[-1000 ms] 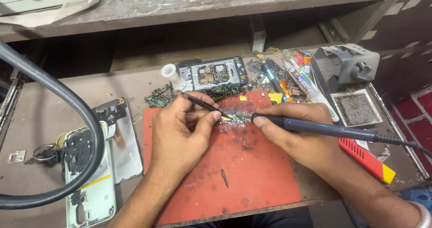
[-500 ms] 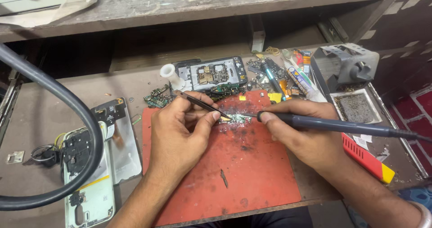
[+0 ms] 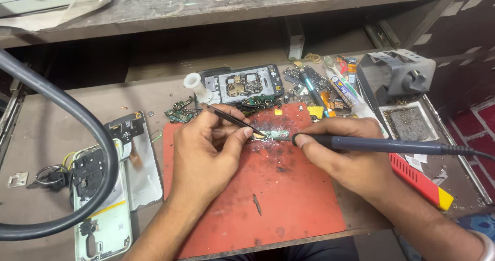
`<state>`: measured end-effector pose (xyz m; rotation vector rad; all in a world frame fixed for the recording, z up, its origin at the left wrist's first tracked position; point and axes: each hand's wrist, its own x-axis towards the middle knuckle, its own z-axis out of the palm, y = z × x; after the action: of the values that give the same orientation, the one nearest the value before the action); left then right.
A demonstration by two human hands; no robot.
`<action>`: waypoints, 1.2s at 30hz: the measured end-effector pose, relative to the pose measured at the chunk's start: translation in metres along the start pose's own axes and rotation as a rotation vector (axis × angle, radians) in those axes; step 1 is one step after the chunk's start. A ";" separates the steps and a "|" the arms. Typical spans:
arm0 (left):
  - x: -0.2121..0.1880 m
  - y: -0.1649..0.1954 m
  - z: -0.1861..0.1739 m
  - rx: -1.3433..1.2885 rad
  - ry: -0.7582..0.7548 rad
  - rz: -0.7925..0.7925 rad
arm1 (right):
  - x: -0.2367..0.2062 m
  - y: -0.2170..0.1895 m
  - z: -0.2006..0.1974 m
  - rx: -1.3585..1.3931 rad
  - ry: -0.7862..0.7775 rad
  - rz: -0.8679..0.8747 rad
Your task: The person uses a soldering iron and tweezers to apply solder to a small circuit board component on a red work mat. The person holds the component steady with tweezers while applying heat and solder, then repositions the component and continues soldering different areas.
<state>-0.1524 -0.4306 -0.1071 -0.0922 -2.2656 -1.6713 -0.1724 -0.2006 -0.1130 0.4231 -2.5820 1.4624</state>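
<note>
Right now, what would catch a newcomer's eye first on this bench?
Mid-bench, the red mat stands out. On it the left hand holds tweezers to a small circuit board, while the right hand brings a dark soldering iron to it. Behind the mat lies an opened phone, and a thick grey hose loops across the left.

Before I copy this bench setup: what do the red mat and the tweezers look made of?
The red mat looks like matte rubber or silicone: a dull, flat sheet with scorch smudges and grey residue. The tweezers in the left hand look like dark-coated metal: thin, stiff, tapering to a fine point, though the coating is unclear.
</note>
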 end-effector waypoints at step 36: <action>-0.007 0.012 0.004 -0.001 -0.067 0.121 | -0.007 -0.001 -0.012 0.178 0.106 -0.125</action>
<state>-0.1435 -0.4224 -0.0989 -0.2837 -2.2588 -1.6298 -0.1656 -0.1899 -0.1080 0.5039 -2.3098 1.6297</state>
